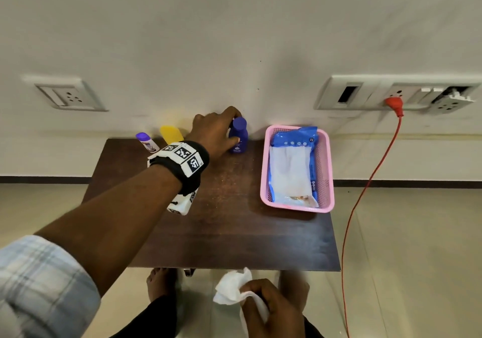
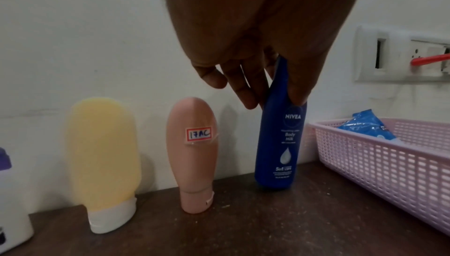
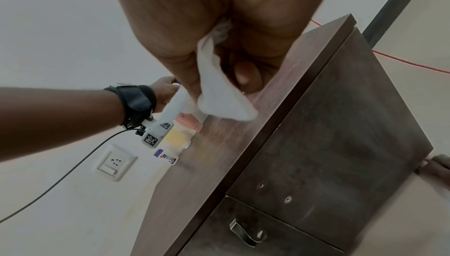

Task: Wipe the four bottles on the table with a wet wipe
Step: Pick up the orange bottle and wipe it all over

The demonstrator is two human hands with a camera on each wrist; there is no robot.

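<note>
Left hand (image 1: 217, 131) grips the blue bottle (image 2: 280, 144) at the desk's (image 1: 234, 233) back edge.
Right hand (image 1: 271, 309) clutches the wet wipe (image 1: 232, 289) off the front edge, probably bunched; desk middle open.

Dark blue bottle (image 2: 280, 144), white lettering and a white drop mark. Pink bottle (image 2: 192, 154), white label edged red. Pale yellow bottle (image 2: 103, 154) with white cap. At 9 o'clock, white bottle (image 1: 148, 142), purple cap. Table (image 1: 234, 238) dark brown woodgrain. Basket (image 1: 324, 170) at 3 o'clock pink mesh, holding a blue and white pack (image 1: 293, 165). Wipe (image 1: 230, 289) white. Cord (image 1: 365, 189) orange-red. Sleeve (image 1: 39, 285) pale blue plaid. Wristband (image 1: 182, 163) black, with black-and-white square markers. Wall (image 1: 234, 24) off-white.
</note>
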